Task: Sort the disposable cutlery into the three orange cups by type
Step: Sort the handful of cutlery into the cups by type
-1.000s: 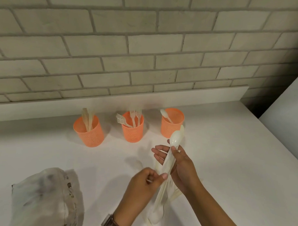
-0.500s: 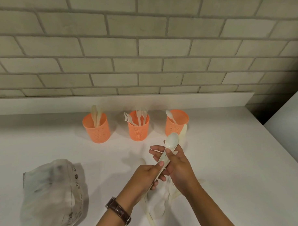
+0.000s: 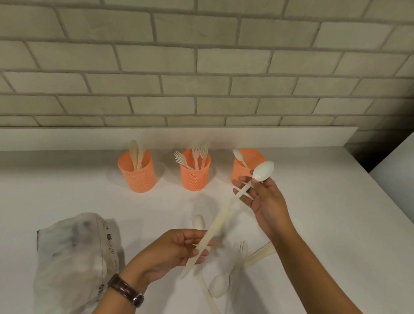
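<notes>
Three orange mesh cups stand in a row near the wall. The left cup (image 3: 136, 175) holds knives, the middle cup (image 3: 195, 178) holds forks, and the right cup (image 3: 239, 171) holds one spoon. My right hand (image 3: 267, 204) pinches a white spoon (image 3: 262, 171) by its neck, bowl up, just in front of the right cup. My left hand (image 3: 178, 249) grips a long cream piece (image 3: 219, 223), apparently a knife, slanting up toward the right hand. Loose cutlery lies on the white counter below my hands: a spoon (image 3: 199, 221), a fork (image 3: 241, 247), another spoon (image 3: 220, 286) and knives (image 3: 260, 256).
A crumpled clear plastic bag (image 3: 73, 260) lies on the counter (image 3: 332, 223) at the left. A low white ledge (image 3: 294, 137) and a brick wall run behind the cups. The counter's edge cuts in at the far right.
My hands have drawn apart. The right hand carried the spoon up and right toward the right cup, while the left hand kept the long piece lower down.
</notes>
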`<state>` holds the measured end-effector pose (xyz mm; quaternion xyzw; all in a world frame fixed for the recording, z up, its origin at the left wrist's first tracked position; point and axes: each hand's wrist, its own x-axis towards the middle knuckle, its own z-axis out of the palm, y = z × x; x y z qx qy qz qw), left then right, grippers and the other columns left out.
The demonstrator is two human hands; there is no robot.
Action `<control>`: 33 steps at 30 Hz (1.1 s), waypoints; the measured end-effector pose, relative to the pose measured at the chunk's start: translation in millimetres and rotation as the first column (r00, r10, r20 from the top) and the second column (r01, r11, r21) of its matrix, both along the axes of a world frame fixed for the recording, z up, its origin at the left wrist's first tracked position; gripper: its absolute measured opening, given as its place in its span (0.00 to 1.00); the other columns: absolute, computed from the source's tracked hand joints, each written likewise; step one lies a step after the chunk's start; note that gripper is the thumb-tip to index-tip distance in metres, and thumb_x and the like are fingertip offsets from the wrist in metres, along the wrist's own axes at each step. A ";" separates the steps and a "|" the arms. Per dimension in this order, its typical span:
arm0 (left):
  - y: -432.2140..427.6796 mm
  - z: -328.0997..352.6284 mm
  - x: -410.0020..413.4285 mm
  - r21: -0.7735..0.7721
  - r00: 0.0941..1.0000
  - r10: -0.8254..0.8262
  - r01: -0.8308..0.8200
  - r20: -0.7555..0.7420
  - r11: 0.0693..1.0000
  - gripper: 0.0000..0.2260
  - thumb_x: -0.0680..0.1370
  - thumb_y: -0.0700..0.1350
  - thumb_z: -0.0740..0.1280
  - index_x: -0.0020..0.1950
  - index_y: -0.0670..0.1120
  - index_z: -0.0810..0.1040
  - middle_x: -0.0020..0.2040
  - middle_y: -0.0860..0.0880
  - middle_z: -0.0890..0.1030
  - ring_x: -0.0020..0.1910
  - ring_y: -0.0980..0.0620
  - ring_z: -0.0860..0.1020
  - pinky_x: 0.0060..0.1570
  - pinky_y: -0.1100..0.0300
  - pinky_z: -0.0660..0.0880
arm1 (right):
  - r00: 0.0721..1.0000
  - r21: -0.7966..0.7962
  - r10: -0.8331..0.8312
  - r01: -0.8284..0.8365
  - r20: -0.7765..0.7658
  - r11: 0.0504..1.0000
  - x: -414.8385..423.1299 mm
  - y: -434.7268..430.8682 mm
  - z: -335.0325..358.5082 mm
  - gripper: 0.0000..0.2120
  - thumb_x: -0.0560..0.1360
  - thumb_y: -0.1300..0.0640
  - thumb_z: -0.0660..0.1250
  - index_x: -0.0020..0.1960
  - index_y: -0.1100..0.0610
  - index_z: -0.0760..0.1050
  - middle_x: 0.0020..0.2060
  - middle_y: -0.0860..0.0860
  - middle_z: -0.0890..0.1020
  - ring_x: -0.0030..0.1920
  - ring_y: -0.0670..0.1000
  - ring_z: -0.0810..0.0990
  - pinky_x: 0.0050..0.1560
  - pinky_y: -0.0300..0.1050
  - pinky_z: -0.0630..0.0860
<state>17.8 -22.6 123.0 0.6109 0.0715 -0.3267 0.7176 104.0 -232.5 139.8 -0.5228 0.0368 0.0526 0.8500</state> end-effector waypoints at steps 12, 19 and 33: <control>32.0 17.4 33.6 0.049 0.898 0.405 -0.418 0.170 0.907 0.19 0.69 0.35 0.61 0.57 0.46 0.79 0.37 0.51 0.71 0.36 0.54 0.66 0.39 0.62 0.63 | 0.900 -0.613 -0.174 0.404 0.401 0.678 113.6 -8.0 46.4 0.05 0.76 0.63 0.64 0.51 0.59 0.75 0.42 0.53 0.81 0.40 0.48 0.77 0.44 0.35 0.73; 17.8 15.9 54.6 -0.004 0.839 0.491 -0.505 0.233 0.863 0.14 0.81 0.41 0.55 0.57 0.48 0.79 0.39 0.51 0.73 0.37 0.53 0.69 0.41 0.61 0.68 | 0.979 -0.907 -0.022 0.196 0.203 0.373 133.5 -13.2 -9.4 0.16 0.76 0.62 0.63 0.63 0.61 0.75 0.54 0.59 0.82 0.54 0.58 0.79 0.47 0.38 0.68; 102.7 60.9 139.2 -0.039 0.359 0.745 -0.888 0.562 0.458 0.08 0.74 0.36 0.68 0.52 0.40 0.81 0.46 0.50 0.82 0.43 0.57 0.80 0.48 0.66 0.74 | 0.945 -0.865 0.231 0.092 0.232 0.493 0.3 3.7 -50.9 0.16 0.75 0.65 0.67 0.45 0.42 0.77 0.43 0.39 0.83 0.49 0.34 0.76 0.43 0.21 0.68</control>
